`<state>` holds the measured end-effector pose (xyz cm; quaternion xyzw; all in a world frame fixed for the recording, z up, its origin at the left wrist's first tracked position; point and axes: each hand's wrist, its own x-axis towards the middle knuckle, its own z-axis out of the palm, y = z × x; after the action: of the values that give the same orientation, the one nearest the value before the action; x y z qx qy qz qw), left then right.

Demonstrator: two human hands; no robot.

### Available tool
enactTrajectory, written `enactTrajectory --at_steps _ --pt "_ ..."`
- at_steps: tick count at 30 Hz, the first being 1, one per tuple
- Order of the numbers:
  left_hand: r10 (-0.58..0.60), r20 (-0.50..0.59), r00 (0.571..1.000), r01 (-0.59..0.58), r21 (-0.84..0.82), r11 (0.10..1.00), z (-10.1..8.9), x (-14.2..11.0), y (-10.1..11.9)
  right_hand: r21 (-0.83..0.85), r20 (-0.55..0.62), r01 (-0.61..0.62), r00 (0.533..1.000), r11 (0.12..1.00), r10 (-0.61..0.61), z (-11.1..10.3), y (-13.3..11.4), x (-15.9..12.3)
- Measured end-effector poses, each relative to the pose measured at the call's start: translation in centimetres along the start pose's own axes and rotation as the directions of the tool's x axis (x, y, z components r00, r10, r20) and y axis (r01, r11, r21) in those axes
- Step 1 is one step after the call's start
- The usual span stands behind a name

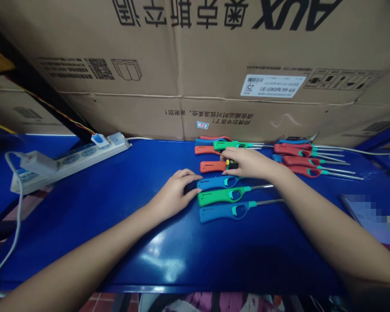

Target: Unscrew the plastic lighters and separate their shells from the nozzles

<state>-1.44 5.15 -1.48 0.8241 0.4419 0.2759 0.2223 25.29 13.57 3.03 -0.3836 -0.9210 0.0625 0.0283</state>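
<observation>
At your left hand's [170, 195] parted fingertips, a blue lighter [211, 183] lay

Your left thumb and forefinger stood a little apart, the butt of that lighter's handle between their tips; whether they pressed on it could not be told. Your right hand [247, 162] had its fingers bent in around a small black-and-yellow object [233, 165], which they mostly hid. Leftward from those right fingers ran the handle of an orange lighter [211, 167], its front end out of sight beneath your hand.

Just beyond your right fingers lay a red lighter [206, 150] and a bright green lighter [224, 145]. Nearer to you than your left fingertips, a green lighter [211, 198] and a second blue lighter [216, 213] lay side by side, rods pointing right. Well to the right of your right fingers sat a group of mostly red lighters [292, 160]. Well left of your left fingers was a white power strip [84, 156]; beyond both hands stood a cardboard box [149, 104].
</observation>
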Motion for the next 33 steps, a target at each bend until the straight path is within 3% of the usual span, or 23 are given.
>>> enactTrajectory --at_steps 7,9,12,15,17,19,22,26,30,33 --pt "0.025 0.021 0.999 -0.026 0.029 0.999 -0.3 -0.2 0.2 0.007 0.070 0.005 0.998 1.000 -0.005 0.2 0.1 0.0" --pt "0.025 0.029 0.999 -0.026 0.029 0.999 -0.3 -0.2 0.3 0.041 0.032 0.025 0.999 0.999 -0.026 0.4 0.1 0.1" --pt "0.025 0.036 0.999 -0.026 0.026 0.999 -0.3 -0.3 0.4 0.172 -0.206 0.121 0.975 0.978 -0.084 -0.5 -1.1 0.3" --pt "0.030 0.043 0.999 -0.031 0.036 0.999 -0.2 -0.3 0.4 0.233 -0.502 0.248 0.859 0.940 -0.102 -3.1 -3.7 0.6" --pt "0.030 0.055 0.998 -0.033 0.056 0.998 -0.2 -0.4 0.5 0.220 -0.569 0.287 0.814 0.932 -0.116 -5.2 -5.7 0.8" --pt "0.025 0.069 0.997 -0.030 0.079 0.996 -0.2 -0.4 0.5 0.174 -0.577 0.233 0.812 0.957 -0.093 -7.0 -7.2 1.1" --pt "0.019 0.077 0.997 -0.026 0.093 0.995 -0.3 -0.5 0.6 0.109 -0.559 0.081 0.829 0.991 -0.006 -8.5 -8.5 1.7" --pt "0.026 0.071 0.997 -0.031 0.066 0.997 -0.3 -0.6 0.7 0.022 -0.489 -0.036 0.871 0.999 0.042 -8.1 -8.2 2.2" --pt "0.037 0.048 0.998 -0.040 0.059 0.997 -0.3 -0.6 0.7 -0.052 -0.206 -0.006 0.979 0.999 -0.005 -7.6 -5.8 1.5" --pt "0.041 0.036 0.998 -0.044 0.067 0.997 -0.3 -0.6 0.5 -0.049 0.030 -0.080 0.996 0.996 0.081 -8.2 -3.7 0.6"
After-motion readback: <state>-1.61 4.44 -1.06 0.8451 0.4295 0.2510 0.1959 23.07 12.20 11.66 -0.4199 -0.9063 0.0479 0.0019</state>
